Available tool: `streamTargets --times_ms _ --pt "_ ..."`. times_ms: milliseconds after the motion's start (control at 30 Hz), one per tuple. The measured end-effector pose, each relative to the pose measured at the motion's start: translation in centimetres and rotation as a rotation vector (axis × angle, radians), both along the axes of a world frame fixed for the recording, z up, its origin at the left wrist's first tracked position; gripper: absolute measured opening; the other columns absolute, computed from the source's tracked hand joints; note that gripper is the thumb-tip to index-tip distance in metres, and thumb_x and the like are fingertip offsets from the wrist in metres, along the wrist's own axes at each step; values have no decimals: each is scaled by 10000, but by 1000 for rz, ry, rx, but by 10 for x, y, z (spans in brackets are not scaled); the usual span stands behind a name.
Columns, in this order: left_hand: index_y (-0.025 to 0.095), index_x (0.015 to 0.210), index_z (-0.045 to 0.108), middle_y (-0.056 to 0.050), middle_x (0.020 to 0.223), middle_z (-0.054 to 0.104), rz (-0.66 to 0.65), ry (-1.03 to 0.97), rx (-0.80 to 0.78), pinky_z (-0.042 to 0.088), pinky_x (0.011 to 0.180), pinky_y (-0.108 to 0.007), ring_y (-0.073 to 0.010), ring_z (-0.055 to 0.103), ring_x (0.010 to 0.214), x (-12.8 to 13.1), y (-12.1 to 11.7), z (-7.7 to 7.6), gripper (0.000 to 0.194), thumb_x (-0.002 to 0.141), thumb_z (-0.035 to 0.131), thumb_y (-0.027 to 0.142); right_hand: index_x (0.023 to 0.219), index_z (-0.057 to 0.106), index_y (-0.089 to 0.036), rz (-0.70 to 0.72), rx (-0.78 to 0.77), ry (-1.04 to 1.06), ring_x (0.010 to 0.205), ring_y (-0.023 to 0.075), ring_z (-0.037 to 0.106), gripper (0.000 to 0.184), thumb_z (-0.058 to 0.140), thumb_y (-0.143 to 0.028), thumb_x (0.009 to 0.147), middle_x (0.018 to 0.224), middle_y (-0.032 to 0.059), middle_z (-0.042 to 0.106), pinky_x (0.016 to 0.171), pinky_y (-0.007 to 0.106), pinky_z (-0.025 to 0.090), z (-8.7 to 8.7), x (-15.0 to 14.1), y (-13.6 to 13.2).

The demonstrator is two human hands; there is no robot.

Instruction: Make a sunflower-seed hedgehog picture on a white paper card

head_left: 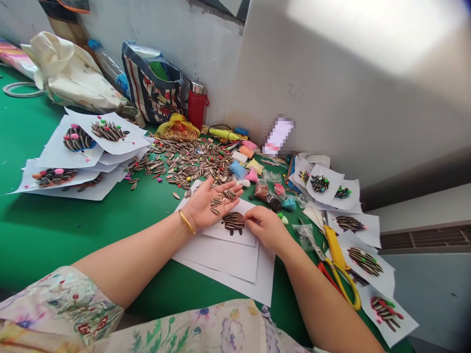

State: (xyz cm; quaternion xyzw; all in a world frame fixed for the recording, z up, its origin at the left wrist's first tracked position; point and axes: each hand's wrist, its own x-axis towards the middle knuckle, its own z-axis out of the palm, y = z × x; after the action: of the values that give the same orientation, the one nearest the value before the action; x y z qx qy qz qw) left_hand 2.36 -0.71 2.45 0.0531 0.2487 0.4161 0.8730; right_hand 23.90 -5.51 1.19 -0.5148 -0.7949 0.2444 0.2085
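Note:
My left hand [206,203] is held palm up with its fingers stretched out, and several striped sunflower seeds [216,201] rest on the palm and fingers. Just below it, a brown hedgehog figure [234,221] with rows of seeds on its back lies on a white paper card [221,234]. The fingers of my right hand [265,226] are pinched together at the figure's right edge; whatever they hold is too small to make out. More white sheets [235,267] lie under the card.
Loose sunflower seeds [198,159] are heaped behind my hands, beside coloured clay packets [239,169]. Finished hedgehog cards are stacked at left [69,157] and right [362,255]. Scissors [344,282] and a yellow cutter [334,247] lie by my right forearm. A red bottle [196,107] stands near the wall.

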Motion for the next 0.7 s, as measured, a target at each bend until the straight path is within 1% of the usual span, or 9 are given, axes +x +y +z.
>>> streamTargets --times_ms 233,333,500,700 --pt "63 1347 540 -243 1252 649 -7 -1 10 546 962 -406 -277 652 1152 0 -1 0 655 1015 277 562 871 721 -236 -7 -13 -4 817 171 650 194 573 -114 842 897 12 725 737 286 491 -1 -5 -1" --pt "82 1338 551 -236 1268 643 -13 4 16 544 964 -406 -278 648 1161 0 -1 1 645 1016 271 565 877 729 -235 -3 6 -27 818 170 654 199 577 -111 842 885 10 728 741 284 495 -2 -6 -1" --pt "59 1340 545 -244 1283 633 -8 2 21 537 975 -397 -285 634 1188 0 -1 1 661 1016 274 567 867 741 -222 20 61 -94 830 177 655 216 599 -68 817 868 20 727 764 288 498 -3 -8 1" --pt "65 1340 548 -243 1258 648 -7 -6 21 542 970 -404 -285 641 1176 0 0 0 647 1017 282 558 883 755 -230 42 93 -138 833 178 657 231 613 -59 818 867 25 723 765 286 502 -2 -10 2"
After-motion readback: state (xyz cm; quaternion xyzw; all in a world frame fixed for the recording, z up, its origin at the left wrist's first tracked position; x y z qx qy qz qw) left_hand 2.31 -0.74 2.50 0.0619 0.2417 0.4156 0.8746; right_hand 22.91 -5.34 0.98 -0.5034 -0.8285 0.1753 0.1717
